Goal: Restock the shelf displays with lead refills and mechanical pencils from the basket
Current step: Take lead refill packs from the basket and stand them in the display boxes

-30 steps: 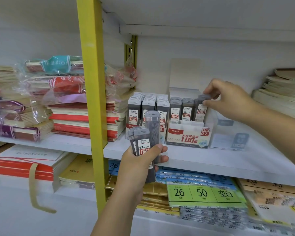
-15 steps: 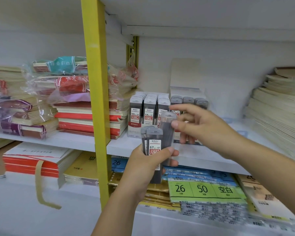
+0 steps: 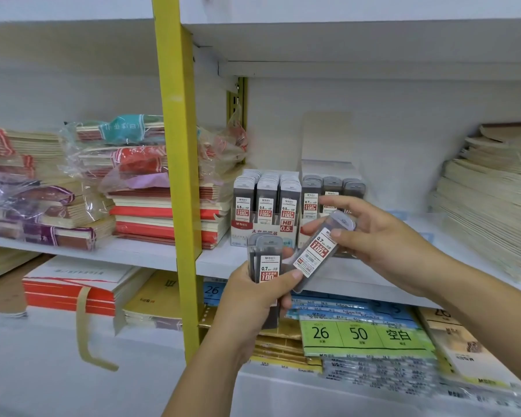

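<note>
The right hand [image 3: 382,245] pinches a tilted refill [image 3: 313,254], cap pointing up-right toward the 0.7 box [image 3: 331,191] just behind; the left hand [image 3: 253,302] grips the spares [image 3: 265,263].

1. Left hand [image 3: 253,296] and right hand [image 3: 385,245]: both bare, skin uncovered across backs and fingers.
2. Left forearm [image 3: 205,371]: bare from the wrist to the bottom edge of the view.
3. Right forearm [image 3: 478,302]: bare from the wrist to the right edge.
4. Nails [image 3: 297,273]: short, cut close to the fingertips, rounded ends; the thumbnails show best.
5. Nail surface looks plain, possibly clear-coated; blur makes that hard to tell.
6. Right hand: knuckle creases show faintly; finer detail is soft.
</note>
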`<state>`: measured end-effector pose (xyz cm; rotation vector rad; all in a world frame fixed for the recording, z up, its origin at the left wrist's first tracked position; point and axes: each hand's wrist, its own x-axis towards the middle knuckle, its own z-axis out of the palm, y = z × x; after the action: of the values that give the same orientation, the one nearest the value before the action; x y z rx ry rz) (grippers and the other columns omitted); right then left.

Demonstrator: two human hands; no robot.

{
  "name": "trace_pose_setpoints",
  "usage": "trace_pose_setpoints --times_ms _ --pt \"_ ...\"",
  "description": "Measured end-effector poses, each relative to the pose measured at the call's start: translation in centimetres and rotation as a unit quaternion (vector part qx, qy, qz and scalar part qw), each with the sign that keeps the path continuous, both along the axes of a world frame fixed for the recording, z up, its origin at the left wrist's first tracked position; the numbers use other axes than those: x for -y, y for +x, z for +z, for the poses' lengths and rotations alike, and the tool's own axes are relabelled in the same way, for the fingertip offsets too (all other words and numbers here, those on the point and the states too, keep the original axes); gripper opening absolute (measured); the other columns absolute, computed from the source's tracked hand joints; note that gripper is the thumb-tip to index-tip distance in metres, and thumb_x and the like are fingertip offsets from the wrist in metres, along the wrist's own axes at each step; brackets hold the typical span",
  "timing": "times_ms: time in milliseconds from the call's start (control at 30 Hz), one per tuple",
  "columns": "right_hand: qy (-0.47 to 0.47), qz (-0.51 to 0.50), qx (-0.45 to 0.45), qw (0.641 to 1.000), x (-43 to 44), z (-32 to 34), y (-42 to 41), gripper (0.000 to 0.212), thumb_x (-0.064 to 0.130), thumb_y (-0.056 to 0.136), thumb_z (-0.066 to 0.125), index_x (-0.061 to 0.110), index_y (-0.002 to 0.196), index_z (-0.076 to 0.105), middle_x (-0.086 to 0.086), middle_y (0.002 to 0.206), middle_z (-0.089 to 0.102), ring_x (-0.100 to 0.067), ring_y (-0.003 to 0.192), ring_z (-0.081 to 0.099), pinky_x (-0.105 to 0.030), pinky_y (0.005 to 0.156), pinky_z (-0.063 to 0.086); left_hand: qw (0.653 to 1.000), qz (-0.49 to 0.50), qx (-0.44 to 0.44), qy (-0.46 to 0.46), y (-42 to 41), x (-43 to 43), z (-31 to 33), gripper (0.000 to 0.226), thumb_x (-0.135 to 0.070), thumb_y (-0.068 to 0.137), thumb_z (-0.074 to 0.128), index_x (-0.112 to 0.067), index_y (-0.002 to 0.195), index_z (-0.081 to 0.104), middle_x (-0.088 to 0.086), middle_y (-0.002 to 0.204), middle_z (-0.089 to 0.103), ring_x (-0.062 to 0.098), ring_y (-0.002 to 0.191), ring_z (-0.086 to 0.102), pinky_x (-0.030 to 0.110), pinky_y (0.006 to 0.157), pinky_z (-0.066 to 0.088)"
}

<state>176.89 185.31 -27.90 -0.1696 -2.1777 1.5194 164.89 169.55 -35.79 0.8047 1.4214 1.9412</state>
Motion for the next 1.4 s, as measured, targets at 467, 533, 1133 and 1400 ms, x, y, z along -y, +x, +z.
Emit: trace_pose_setpoints --times_ms 467,533,1133,1400 --pt "0.239 -0.2 -0.193 0.93 -1.6 4.9 -0.7 0.042 0.012 0.089 0.066 0.052 0.095 0.054 0.008 0.092 0.071 -0.004 0.082 0.07 -0.018 0.066 0.056 0.999 0.046 -0.008 -0.013 -0.8 -1.0 0.1 0.023 -0.044 0.09 0.066 -0.032 0.07 0.066 -0.001 0.06 0.06 0.013 0.049 0.052 0.033 0.058 0.047" --pt "0.32 -0.219 -0.158 0.908 -2.2 5.6 -2.0 0.04 0.015 0.089 0.066 0.051 0.098 0.052 0.018 0.091 0.068 0.003 0.083 0.066 -0.013 0.068 0.054 0.999 0.045 0.0 -0.013 -0.9 -0.9 0.3 0.019 -0.038 0.085 0.062 -0.035 0.067 0.066 0.0 0.061 0.06 0.013 0.048 0.051 0.036 0.059 0.045" --pt "0.48 -0.301 0.04 0.823 -4.2 3.9 -6.6 0.029 0.029 0.09 0.065 0.026 0.119 0.064 0.004 0.103 0.045 -0.011 0.088 0.052 -0.023 0.075 0.039 0.999 0.034 -0.02 0.023 -1.7 0.1 -0.1 0.025 -0.041 0.086 0.072 -0.022 0.103 0.071 0.0 0.09 0.078 0.013 0.076 0.076 0.021 0.06 0.056" --pt "0.162 -0.082 0.02 0.983 2.9 -1.9 -0.9 0.017 0.038 0.09 0.061 0.043 0.105 0.068 0.023 0.087 0.068 0.006 0.071 0.06 -0.007 0.059 0.044 0.998 -0.03 -0.056 0.011 -0.4 0.4 -0.4 0.019 -0.047 0.076 0.076 -0.037 0.093 0.073 0.002 0.091 0.079 0.013 0.072 0.074 0.021 0.058 0.055"
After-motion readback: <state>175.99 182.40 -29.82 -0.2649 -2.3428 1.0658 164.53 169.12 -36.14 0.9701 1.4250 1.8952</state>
